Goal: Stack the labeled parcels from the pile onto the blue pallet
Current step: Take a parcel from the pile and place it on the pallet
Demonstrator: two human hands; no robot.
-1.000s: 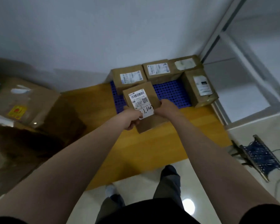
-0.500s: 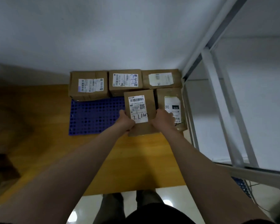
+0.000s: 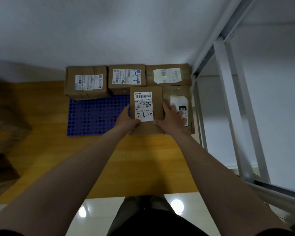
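A white wall [image 3: 126, 31] fills the far scene, with a white metal frame [image 3: 228, 99] at right and a yellow floor [image 3: 143, 159] below. A blue pallet [image 3: 95, 114], perforated, lies against the wall with its left near part bare. Three brown parcels are lined along its far edge: a left parcel [image 3: 86, 82] with a barcode label, a middle parcel [image 3: 126, 77] hand-marked "3-3-7", and a right parcel [image 3: 167, 74] with a faded label. A fourth parcel [image 3: 177, 92], tagged "070", is seen at near right. Just beside it, at the pallet's near edge, the labeled parcel [image 3: 157, 101] is gripped by both hands; contact with the pallet cannot be told. The left hand [image 3: 126, 120] has its fingers clamped on the left edge, the right hand [image 3: 171, 119] on the right edge, thumbs on top. Its label [image 3: 143, 106] bears a barcode, a QR code and handwritten "7.1.110".
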